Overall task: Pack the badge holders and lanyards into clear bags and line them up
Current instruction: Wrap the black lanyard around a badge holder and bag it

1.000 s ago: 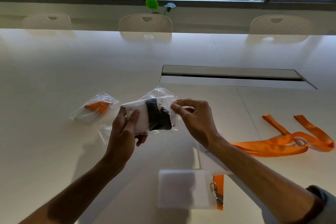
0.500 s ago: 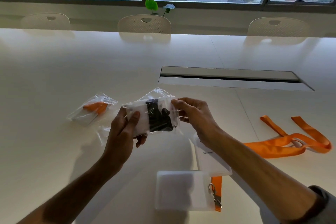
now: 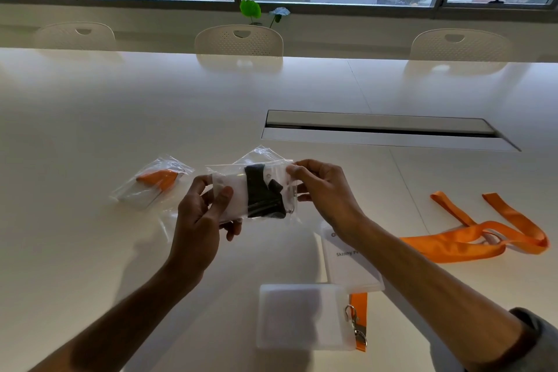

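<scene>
**Currently: one bag in hand, one packed bag set down**

You hold a clear bag [image 3: 253, 190] above the counter [image 3: 120, 106] with both hands. Your left hand [image 3: 200, 214] grips its left end, thumb on the front and fingers curled behind. Your right hand [image 3: 324, 190] pinches the right edge of the bag between thumb and fingertips. Inside the bag sit a white badge holder [image 3: 231, 198] and a folded black lanyard [image 3: 264, 196].

A second clear bag [image 3: 151, 187], holding an orange lanyard, lies on the counter to the left, just beyond your left hand. Near your body, a frosted badge holder [image 3: 299, 315] lies flat with a metal clip [image 3: 356, 326] and an orange strap at its right edge. A printed white card [image 3: 347, 263] lies partly under your right forearm. A loose orange lanyard [image 3: 483, 235] sprawls on the counter to the right, well apart from the bags.
</scene>
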Action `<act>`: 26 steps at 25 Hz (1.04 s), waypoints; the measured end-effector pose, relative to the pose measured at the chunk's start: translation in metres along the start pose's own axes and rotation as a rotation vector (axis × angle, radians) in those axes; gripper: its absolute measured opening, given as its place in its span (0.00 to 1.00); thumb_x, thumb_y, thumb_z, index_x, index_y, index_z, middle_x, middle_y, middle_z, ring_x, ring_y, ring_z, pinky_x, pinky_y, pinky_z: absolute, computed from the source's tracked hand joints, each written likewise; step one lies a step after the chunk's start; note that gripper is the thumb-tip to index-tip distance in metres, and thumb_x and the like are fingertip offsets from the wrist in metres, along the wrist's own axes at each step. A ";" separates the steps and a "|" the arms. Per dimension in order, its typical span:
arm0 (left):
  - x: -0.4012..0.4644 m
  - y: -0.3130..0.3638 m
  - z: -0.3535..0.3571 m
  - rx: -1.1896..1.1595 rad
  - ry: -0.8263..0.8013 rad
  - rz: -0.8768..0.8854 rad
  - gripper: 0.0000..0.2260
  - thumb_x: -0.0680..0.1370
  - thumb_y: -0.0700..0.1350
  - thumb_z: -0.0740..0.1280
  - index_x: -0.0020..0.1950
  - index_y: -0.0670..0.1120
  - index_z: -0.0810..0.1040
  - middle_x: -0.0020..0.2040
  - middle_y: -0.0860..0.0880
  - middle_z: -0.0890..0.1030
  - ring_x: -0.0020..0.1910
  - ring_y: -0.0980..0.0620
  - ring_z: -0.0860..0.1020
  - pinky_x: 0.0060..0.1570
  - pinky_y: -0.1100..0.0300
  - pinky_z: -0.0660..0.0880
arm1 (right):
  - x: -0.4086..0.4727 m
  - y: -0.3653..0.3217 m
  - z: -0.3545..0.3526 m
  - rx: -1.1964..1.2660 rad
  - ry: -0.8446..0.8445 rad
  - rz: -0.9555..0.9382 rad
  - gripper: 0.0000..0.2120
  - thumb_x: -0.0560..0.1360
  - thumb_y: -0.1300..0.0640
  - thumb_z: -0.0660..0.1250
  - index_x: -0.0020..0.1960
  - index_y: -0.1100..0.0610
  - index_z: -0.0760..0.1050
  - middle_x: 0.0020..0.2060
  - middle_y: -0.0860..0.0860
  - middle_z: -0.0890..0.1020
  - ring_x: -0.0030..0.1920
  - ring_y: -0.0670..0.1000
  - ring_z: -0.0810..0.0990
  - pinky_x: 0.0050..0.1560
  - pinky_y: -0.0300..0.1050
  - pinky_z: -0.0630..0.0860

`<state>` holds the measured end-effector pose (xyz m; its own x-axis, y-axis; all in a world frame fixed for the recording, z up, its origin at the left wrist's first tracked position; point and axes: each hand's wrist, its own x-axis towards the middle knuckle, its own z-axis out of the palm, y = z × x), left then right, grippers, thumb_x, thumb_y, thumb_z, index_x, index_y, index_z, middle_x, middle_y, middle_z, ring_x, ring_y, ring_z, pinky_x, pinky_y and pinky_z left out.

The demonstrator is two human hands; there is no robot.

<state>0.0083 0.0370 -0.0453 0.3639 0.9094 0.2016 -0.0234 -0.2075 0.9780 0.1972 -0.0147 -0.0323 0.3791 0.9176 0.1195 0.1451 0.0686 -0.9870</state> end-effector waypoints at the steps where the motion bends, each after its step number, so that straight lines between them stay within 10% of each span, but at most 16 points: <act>1: 0.000 0.001 0.001 0.003 -0.006 0.009 0.05 0.81 0.41 0.59 0.55 0.45 0.70 0.45 0.40 0.80 0.27 0.50 0.77 0.22 0.62 0.73 | 0.000 -0.002 -0.001 0.016 -0.002 -0.003 0.07 0.78 0.54 0.63 0.48 0.55 0.79 0.45 0.53 0.83 0.47 0.56 0.82 0.50 0.50 0.80; 26: -0.005 0.003 0.007 0.008 0.120 -0.109 0.09 0.83 0.46 0.54 0.51 0.47 0.72 0.44 0.46 0.75 0.37 0.54 0.76 0.23 0.66 0.72 | -0.003 -0.002 -0.001 -0.157 -0.017 -0.067 0.03 0.77 0.60 0.65 0.48 0.57 0.77 0.48 0.55 0.81 0.36 0.52 0.84 0.32 0.40 0.80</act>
<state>0.0126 0.0297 -0.0436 0.2503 0.9630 0.0997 0.0177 -0.1075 0.9940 0.1964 -0.0179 -0.0301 0.3481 0.9197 0.1815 0.3115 0.0691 -0.9477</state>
